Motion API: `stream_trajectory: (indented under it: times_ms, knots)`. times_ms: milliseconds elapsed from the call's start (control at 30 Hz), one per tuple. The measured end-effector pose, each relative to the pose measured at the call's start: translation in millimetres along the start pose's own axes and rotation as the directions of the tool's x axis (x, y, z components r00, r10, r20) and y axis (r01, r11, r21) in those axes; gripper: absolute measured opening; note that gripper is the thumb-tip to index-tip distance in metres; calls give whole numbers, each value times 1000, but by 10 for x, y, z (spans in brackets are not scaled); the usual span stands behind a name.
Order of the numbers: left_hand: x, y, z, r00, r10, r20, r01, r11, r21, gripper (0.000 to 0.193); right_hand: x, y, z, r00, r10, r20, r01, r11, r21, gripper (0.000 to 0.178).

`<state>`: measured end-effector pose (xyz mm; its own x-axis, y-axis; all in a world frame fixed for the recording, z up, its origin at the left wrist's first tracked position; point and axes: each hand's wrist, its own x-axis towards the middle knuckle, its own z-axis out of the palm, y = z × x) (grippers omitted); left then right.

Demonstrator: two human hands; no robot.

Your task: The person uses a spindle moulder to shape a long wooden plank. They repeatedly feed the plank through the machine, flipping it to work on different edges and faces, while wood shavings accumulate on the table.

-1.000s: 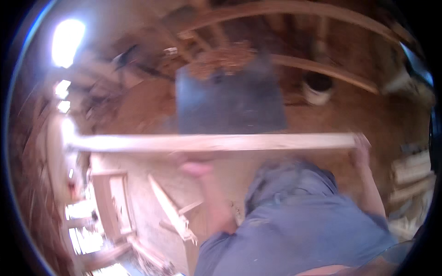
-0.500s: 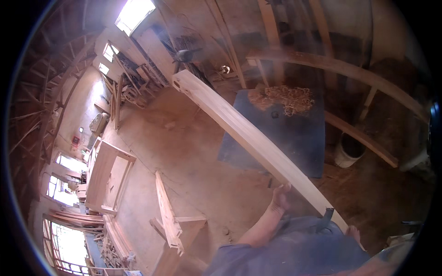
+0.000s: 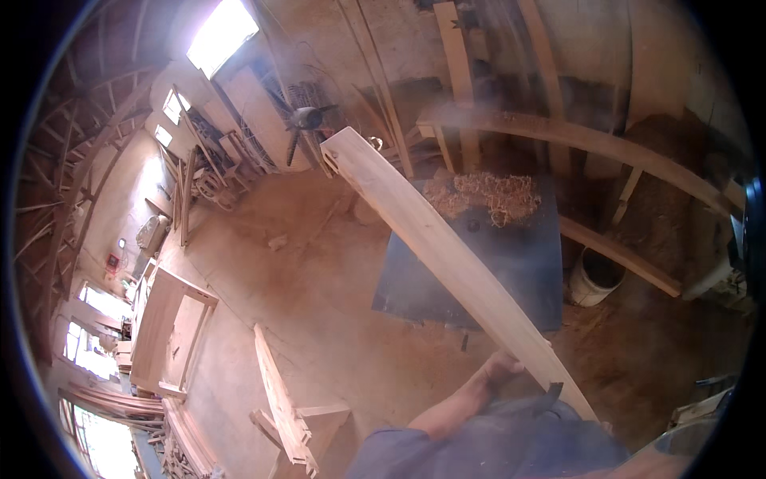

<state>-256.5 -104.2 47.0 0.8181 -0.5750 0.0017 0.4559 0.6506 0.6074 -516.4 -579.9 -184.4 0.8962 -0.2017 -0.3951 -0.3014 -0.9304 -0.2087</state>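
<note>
A long, pale wooden board (image 3: 443,251) slants across the view, its near end by my body and its far end raised beyond the blue table. There is a slot cut near that far end. My left hand (image 3: 503,366) is closed around the left edge and underside of the board. At the board's near end, only a sliver of my right hand (image 3: 606,428) shows against its edge; most of it is hidden. Beneath the board stands a blue tabletop (image 3: 523,279), with a heap of curly wood shavings (image 3: 499,195) at its far side.
To the right stands a long wooden bench (image 3: 590,132) with a white bucket (image 3: 594,279) nearby. At left are a wooden frame (image 3: 155,339) and a notched timber on a trestle (image 3: 279,399). A dark fan-like thing (image 3: 307,118) and leaning planks (image 3: 455,64) line the far wall.
The board's far end has swung right in the view, and the board covers more of the blue table. My left hand appears lower, still on the board. Less of my right hand shows.
</note>
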Motion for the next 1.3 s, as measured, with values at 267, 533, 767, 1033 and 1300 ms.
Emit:
stream_trajectory:
  times_ms: [267,533,767,1033,1300]
  knots:
    - [90,440,51,992,12,-126,-9,1000,28,60,271,-721,-430,996,-28,86,21,997,72,25]
    - [454,923,866,908,176,-380,-25,928,372,46,630,-1271,-871,990,-100,99,49,905,423,30]
    - [698,1164,2647,864,410,-294,-116,729,675,52,275,-2128,-2380,898,-422,-123,380,604,701,73]
    - [1405,508,3649,940,341,-1,-93,259,962,61,574,-2834,-2503,917,-102,-386,311,-423,851,63]
    - [1525,-620,2919,894,84,439,-446,107,888,89,233,-2317,-2806,916,7,-400,265,-760,594,74]
